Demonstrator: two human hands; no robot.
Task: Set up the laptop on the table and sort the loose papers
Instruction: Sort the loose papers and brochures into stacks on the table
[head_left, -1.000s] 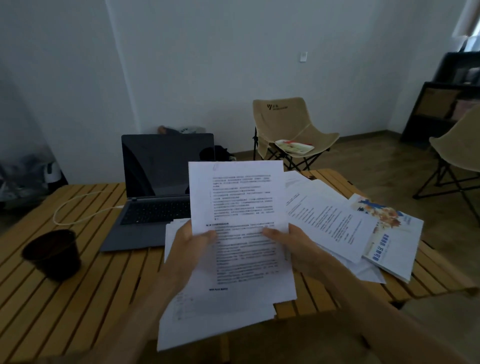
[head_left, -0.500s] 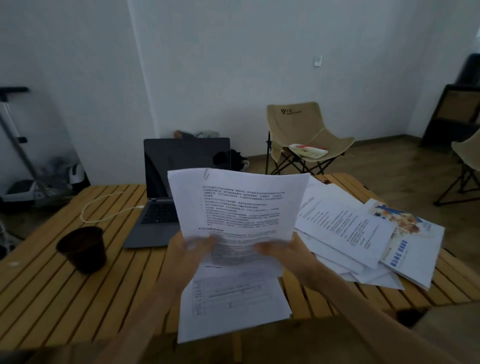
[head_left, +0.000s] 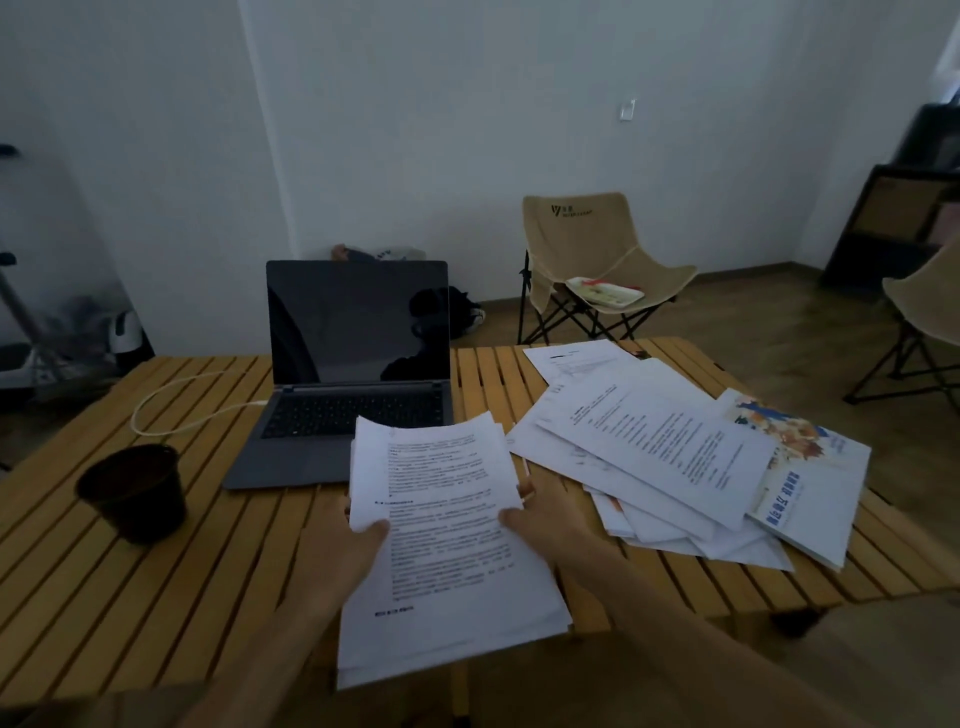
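You are looking at a dim, underexposed room, its colours muted and greyish. The brightest patch sits at about two o'clock, where pale daylight spills in at the frame's upper right edge. The white wall (head_left: 467, 130) fades darker toward nine o'clock. The laptop (head_left: 358, 364) screen is dark and carries faint reflections. Printed text on the held papers (head_left: 447, 530) is smeared and unreadable. Wide-angle distortion bends the table (head_left: 156, 597) slats near the edges, and the lower corners fall into shadow.
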